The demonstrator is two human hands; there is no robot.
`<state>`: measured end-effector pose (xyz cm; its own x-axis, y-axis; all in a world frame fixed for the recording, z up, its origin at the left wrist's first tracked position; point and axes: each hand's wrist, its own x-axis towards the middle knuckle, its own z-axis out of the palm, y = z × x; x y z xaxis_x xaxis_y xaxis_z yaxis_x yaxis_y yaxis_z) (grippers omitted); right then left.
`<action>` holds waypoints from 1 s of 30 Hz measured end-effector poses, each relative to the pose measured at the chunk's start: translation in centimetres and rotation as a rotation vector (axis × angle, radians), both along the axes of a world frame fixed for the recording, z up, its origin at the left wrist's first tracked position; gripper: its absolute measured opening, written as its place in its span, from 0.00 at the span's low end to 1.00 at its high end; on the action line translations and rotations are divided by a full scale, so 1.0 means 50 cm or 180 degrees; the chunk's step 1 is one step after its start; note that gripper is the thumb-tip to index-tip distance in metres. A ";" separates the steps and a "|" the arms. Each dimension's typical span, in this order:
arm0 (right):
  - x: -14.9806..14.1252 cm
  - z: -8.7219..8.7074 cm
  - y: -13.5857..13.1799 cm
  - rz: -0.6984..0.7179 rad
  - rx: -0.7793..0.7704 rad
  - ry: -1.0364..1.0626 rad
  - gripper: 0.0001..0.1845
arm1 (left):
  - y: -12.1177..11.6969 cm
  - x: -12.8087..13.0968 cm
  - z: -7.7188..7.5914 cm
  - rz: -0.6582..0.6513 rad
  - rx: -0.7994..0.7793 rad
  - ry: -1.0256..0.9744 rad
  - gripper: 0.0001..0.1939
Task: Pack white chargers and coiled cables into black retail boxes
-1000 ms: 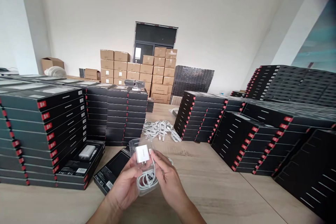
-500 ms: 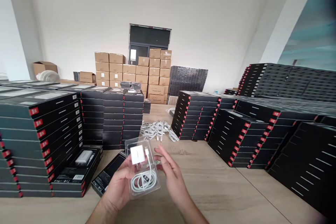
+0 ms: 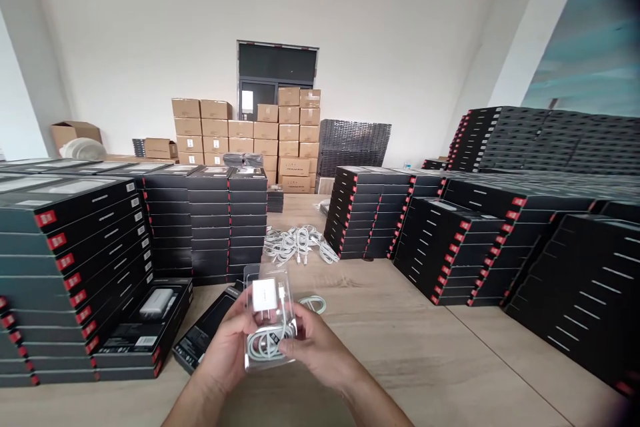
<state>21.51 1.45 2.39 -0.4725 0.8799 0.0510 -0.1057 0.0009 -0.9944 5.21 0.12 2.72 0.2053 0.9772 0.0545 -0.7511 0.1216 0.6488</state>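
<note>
Our 2 hands, left (image 3: 231, 340) and right (image 3: 313, 343), clamp 1 clear tray (image 3: 270, 361) holding 1 charger (image 3: 265, 295).

left hand (image 3: 227, 343): bare | right hand (image 3: 316, 345): bare | 2 forearms (image 3: 194, 399): bare

No clearly legible text anywhere.

Place: a packing room, or a storeroom with a work table
Table: a wood-look top (image 3: 400, 360), its long seam showing
Black boxes: flat, red-marked, in tall stacks at the left (image 3: 107, 233) and right (image 3: 463, 247)
Cables: a pile of white coiled ones (image 3: 300, 243) between the stacks
Cartons: brown, taped, piled high (image 3: 250, 137) before a dark-framed opening (image 3: 277, 63)
Walls: plain, pale (image 3: 390, 33)
</note>
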 end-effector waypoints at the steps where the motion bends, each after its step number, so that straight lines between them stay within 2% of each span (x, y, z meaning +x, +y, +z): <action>1: 0.001 -0.002 0.001 -0.0045 0.0006 -0.0041 0.31 | 0.002 -0.001 0.000 0.0061 -0.0114 0.0055 0.33; 4: 0.020 0.003 0.005 0.0006 -0.0095 -0.0034 0.39 | 0.003 -0.004 0.001 0.0147 -0.0332 0.0303 0.35; 6: 0.037 0.013 0.009 -0.0068 -0.0175 0.0168 0.42 | 0.000 -0.005 0.002 0.0070 -0.0306 0.0578 0.35; 9: 0.055 0.029 0.015 -0.0210 -0.0256 0.0337 0.37 | -0.007 -0.005 0.007 -0.0230 -0.0062 0.1032 0.33; 10: 0.058 0.032 0.019 -0.0222 -0.0261 0.0308 0.34 | -0.007 -0.007 0.008 -0.0212 0.0019 0.1181 0.31; 11: 0.061 0.034 0.023 -0.0253 -0.0254 0.0267 0.30 | -0.005 -0.012 0.008 -0.0041 0.0098 0.1364 0.30; 13: 0.069 0.032 0.034 -0.0520 -0.0278 0.0288 0.24 | 0.005 -0.031 0.005 0.0751 0.0247 0.2016 0.28; 15: 0.080 0.028 0.048 -0.0995 -0.0417 0.0519 0.20 | 0.020 -0.056 -0.005 0.1750 0.0373 0.3243 0.29; 17: 0.091 0.023 0.061 -0.1368 -0.0588 0.0922 0.19 | 0.032 -0.078 -0.021 0.2227 0.0354 0.4824 0.34; 19: 0.097 0.020 0.068 -0.1504 -0.0701 0.1368 0.23 | 0.036 -0.089 -0.037 0.1959 0.0256 0.5908 0.39; 22: 0.092 0.019 0.067 -0.1464 -0.0695 0.1758 0.30 | 0.026 -0.084 -0.046 0.1245 0.0475 0.6510 0.38; 27: 0.058 0.015 0.051 -0.1344 -0.0621 0.1965 0.39 | -0.011 -0.053 -0.020 0.1120 0.1279 0.6336 0.42; 30: 0.040 0.017 0.043 -0.1331 -0.0535 0.2108 0.41 | -0.029 -0.038 0.000 0.1111 0.1466 0.6066 0.43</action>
<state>23.52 3.62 3.23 -0.0197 0.9982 0.0564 -0.6981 0.0267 -0.7155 3.30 -1.35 2.72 0.1307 0.9595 0.2496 0.8723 -0.2309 0.4309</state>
